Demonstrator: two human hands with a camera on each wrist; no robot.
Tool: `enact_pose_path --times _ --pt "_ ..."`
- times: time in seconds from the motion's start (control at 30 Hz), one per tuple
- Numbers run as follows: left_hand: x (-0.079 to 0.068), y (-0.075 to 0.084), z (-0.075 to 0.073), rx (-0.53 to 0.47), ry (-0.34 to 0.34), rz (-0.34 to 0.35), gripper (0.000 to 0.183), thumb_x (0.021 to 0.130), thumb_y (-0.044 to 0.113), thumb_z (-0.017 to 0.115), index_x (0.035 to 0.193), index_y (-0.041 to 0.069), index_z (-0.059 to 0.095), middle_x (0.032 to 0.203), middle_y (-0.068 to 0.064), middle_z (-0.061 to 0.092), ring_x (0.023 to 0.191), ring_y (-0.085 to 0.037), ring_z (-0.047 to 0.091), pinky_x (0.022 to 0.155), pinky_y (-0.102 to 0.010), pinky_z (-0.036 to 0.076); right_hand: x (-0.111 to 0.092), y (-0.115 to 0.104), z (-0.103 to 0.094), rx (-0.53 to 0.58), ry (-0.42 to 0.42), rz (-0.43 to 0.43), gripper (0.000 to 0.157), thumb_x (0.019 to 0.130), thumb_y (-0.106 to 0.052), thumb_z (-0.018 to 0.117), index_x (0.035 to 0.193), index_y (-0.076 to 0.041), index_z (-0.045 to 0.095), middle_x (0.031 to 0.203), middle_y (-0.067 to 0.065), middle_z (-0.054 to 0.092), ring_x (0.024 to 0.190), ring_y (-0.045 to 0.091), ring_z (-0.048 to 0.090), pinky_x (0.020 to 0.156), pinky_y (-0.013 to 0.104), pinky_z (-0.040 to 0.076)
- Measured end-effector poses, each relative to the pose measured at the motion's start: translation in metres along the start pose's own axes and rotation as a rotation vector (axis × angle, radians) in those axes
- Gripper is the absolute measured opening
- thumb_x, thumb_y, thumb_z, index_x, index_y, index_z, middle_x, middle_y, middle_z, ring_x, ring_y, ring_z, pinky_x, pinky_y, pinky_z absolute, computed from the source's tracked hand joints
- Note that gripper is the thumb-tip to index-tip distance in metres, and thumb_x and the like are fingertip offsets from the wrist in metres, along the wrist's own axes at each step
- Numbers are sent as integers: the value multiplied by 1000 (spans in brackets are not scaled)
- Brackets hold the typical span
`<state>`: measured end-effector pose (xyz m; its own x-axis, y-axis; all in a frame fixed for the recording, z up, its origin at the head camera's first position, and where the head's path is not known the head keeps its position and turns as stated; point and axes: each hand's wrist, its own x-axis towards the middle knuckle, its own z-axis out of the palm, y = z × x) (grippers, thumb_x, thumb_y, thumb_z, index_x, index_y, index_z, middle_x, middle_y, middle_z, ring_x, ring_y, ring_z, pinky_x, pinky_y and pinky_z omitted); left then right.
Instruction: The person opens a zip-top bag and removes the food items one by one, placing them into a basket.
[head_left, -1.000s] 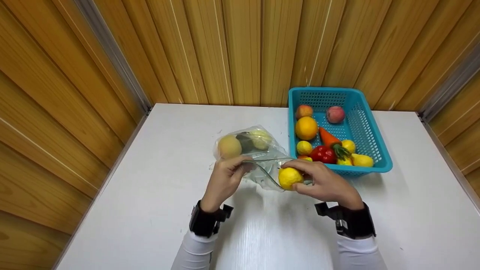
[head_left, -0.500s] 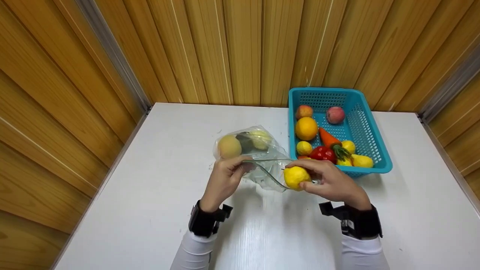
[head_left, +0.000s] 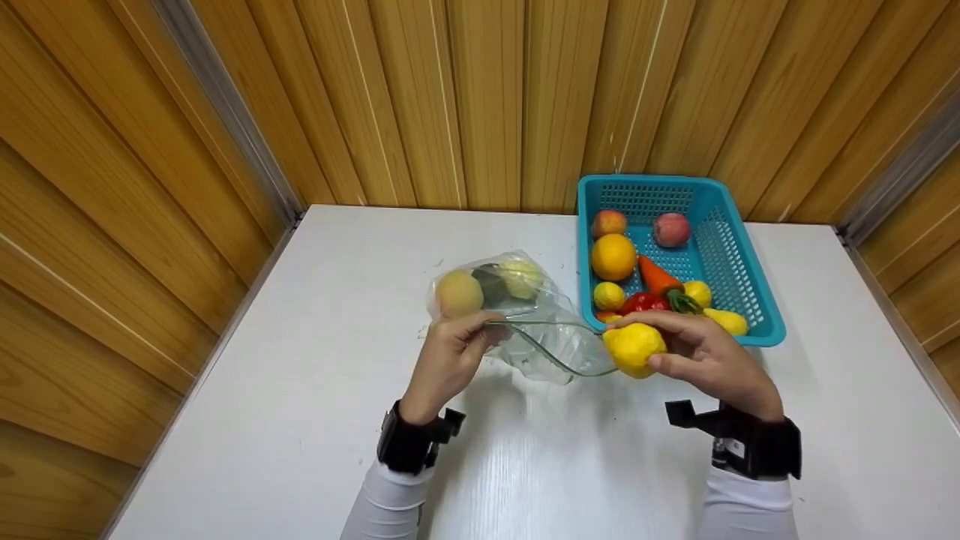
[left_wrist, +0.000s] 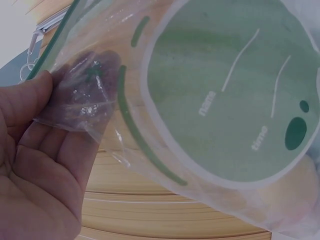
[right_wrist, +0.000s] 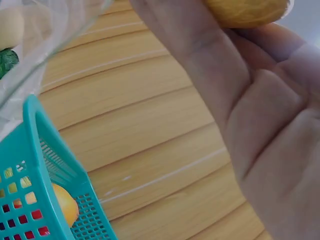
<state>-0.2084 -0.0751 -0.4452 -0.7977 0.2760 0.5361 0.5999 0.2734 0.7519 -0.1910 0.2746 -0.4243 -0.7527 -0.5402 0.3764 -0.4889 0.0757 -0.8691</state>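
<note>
Left hand (head_left: 452,356) pinching clear bag (head_left: 529,363) by rim, produce (head_left: 460,293) showing inside; right hand (head_left: 712,358) holding yellow lemon (head_left: 634,350) in closed grip at bag's right end, near blue basket (head_left: 729,251) on white tabletop (head_left: 337,322)

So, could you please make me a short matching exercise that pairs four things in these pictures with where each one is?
Things:
1. Bright yellow lemon-shaped fruit
2. Clear plastic bag with a green-edged mouth
3. Orange tapered carrot with a green leafy top
4. Dark green object, shape hard to make out

Places:
A. Lying in the turquoise plastic basket
B. Inside the bag
C. Held in the right hand
D. Held at its edge by the left hand

Right pairs: 1-C, 2-D, 3-A, 4-B
</note>
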Motion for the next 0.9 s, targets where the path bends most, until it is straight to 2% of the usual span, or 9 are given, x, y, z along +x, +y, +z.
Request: enact_pose_path --times 0.13,0.3,0.53,0.7,0.83,0.9 --pt "0 1 0 0 -3 -4 11 101 -3 72 105 -4 82 96 -16 84 87 -29 82 83 -31 69 -8 1 -7 34 102 20 44 102 14 57 144 8 65 137 -4 77 113 10 72 100 18 61" --pt "1 3 -1 0 -6 -4 11 101 -2 72 104 -4 82 96 -17 84 87 -30 83 82 -32 69 -12 3 -12 50 287 79 43 100 11 56 141 6 69 134 -1 78 117 13 68 100 16 58" --pt "0 1 -1 -3 -6 -8 11 101 -2 72 104 -5 82 96 -18 84 88 -32 83 83 -32 69 -6 10 -13 123 507 147 39 106 5 56 142 0 69 132 -1 77 112 15 68 98 17 60" --pt "0 1 0 -3 -6 -14 11 101 -3 72 104 -5 82 96 -18 84 89 -33 83 84 -33 69 4 14 -11 50 612 272 40 108 -3 64 147 2 64 130 -7 74 113 13 67 97 14 59" --pt "0 1 -1 7 -4 -16 11 101 -1 73 103 -4 82 96 -17 84 89 -32 83 84 -32 69 12 23 -12 -34 642 352 47 109 -12 68 153 2 59 129 -17 69 114 8 65 97 10 57" --pt "0 2 -1 10 -3 -18 10 101 -1 73 103 -3 82 96 -17 84 89 -31 83 84 -32 69 16 28 -12 -81 650 386 49 110 -15 69 155 1 58 131 -18 66 113 4 64 97 8 56"
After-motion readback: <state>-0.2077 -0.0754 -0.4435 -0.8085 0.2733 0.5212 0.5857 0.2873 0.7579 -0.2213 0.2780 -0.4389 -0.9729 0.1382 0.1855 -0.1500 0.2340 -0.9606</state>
